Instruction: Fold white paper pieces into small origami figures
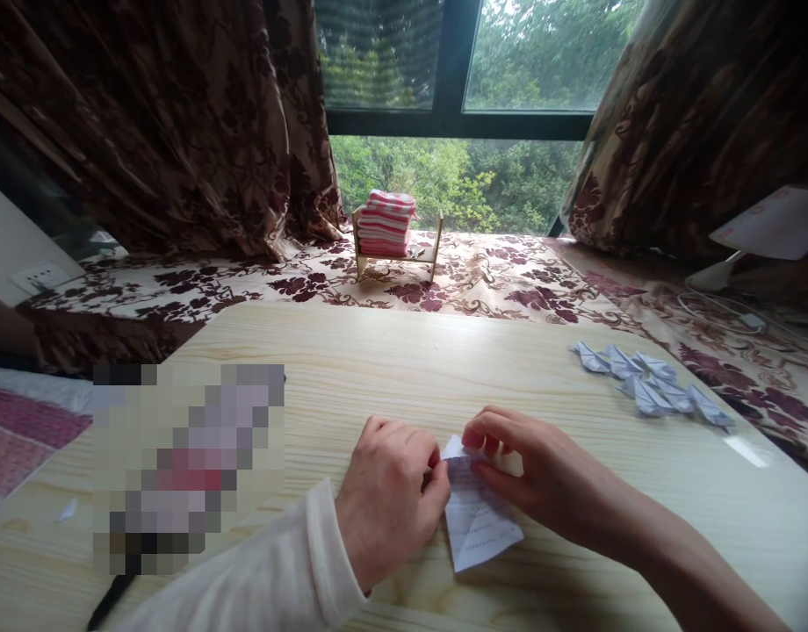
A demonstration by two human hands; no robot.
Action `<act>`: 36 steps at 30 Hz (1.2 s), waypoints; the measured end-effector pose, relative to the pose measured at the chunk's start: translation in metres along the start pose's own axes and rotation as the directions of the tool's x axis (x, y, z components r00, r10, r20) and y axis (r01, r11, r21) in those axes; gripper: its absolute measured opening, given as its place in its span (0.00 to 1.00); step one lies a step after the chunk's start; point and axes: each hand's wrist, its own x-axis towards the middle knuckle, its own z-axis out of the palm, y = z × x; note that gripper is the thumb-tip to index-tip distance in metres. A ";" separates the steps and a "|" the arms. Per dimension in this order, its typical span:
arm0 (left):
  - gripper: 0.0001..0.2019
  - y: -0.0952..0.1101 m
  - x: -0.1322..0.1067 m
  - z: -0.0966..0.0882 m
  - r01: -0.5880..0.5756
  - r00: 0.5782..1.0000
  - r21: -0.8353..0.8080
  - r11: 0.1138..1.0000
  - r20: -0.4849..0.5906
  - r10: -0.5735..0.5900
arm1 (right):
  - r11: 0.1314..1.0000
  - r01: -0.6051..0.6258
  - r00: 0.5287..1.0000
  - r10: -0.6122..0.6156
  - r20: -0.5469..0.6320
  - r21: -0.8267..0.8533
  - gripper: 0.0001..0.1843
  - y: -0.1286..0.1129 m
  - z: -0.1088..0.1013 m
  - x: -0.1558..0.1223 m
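Note:
A small sheet of lined white paper (478,518), partly folded, lies on the pale wooden table (351,369) in front of me. My left hand (391,496) is curled into a loose fist and presses the paper's left edge with thumb and fingers. My right hand (526,465) pinches the paper's top corner between thumb and fingertips. Both hands meet at the upper end of the sheet.
Several folded paper pieces (651,388) lie in a row at the table's right. A blurred-out patch (186,465) covers the left of the table. Behind it, a small wooden rack holds striped cloths (385,224) on a floral-covered ledge before the window and curtains.

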 end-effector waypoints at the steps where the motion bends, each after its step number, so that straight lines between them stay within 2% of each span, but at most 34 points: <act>1: 0.08 -0.001 0.000 0.000 -0.001 1.000 0.000 1.000 0.002 0.001 | 1.000 -0.008 1.000 0.008 0.013 0.018 0.06 0.000 -0.002 0.000; 5: 0.07 0.000 0.000 -0.002 -0.028 0.999 -0.002 1.000 -0.016 0.028 | 0.998 -0.047 0.998 0.046 0.033 0.032 0.03 -0.001 -0.006 -0.001; 9: 0.09 0.012 -0.005 -0.009 -0.176 0.975 0.017 0.984 -0.134 0.176 | 0.997 -0.073 0.997 0.072 0.030 0.021 0.03 -0.002 -0.006 -0.002; 12: 0.12 0.021 -0.012 -0.011 -0.254 0.960 0.057 0.966 -0.106 0.259 | 0.995 -0.089 0.995 0.088 0.039 0.044 0.02 -0.002 -0.009 -0.003; 16: 0.11 0.024 -0.019 -0.006 -0.279 0.957 0.105 0.955 -0.054 0.286 | 0.979 -0.133 0.990 0.122 0.075 0.158 0.06 -0.001 -0.018 -0.002; 20: 0.14 0.020 -0.024 0.001 -0.306 0.943 0.159 0.939 -0.084 0.322 | 0.968 -0.164 0.985 0.149 0.092 0.189 0.09 0.002 -0.021 0.000; 28: 0.19 0.020 -0.024 0.005 -0.258 0.962 0.245 0.934 -0.028 0.273 | 0.976 -0.174 0.982 0.162 0.097 0.128 0.10 0.001 -0.016 0.002; 36: 0.15 0.021 -0.022 0.009 -0.203 0.979 0.256 0.945 0.034 0.201 | 0.975 -0.179 0.981 0.167 0.101 0.135 0.09 -0.001 -0.016 0.004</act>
